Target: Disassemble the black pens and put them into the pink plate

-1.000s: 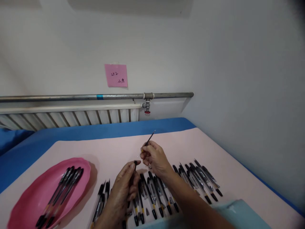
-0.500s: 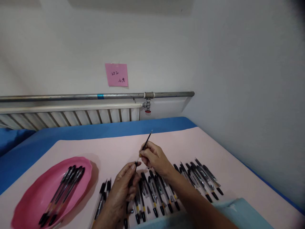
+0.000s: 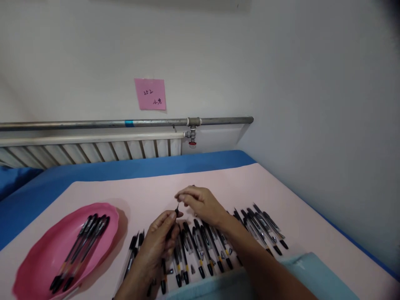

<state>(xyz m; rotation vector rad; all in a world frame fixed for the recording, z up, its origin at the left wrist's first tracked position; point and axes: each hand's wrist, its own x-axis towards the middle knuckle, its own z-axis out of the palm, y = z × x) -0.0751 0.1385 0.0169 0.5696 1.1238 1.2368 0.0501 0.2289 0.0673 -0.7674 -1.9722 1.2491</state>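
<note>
My left hand (image 3: 161,235) is closed around a pen barrel (image 3: 177,212), its black end up between thumb and forefinger. From that end a thin pale tip (image 3: 178,205) sticks up. Directly above it, my right hand (image 3: 201,204) has thumb and forefinger drawn together near the tip; whatever they pinch is hidden. A small dark bit shows behind the right knuckles. Beneath both hands lie several black-capped clear pens (image 3: 200,250) in a row, with small metal pen tips (image 3: 192,269) among them. The forearms cover part of the row.
On the left, a pink oval tray (image 3: 34,258) holds several pens (image 3: 83,250). More pens lie by my left wrist and in a group (image 3: 262,227) on the right. A light blue cloth (image 3: 315,275) lies at the front edge. Behind the table are a radiator (image 3: 93,152) and pipe.
The dark refill that stood up from my right hand no longer shows upright. My right hand has shifted slightly left, with its fingers now over the barrel's end. The view has tilted slightly.
</note>
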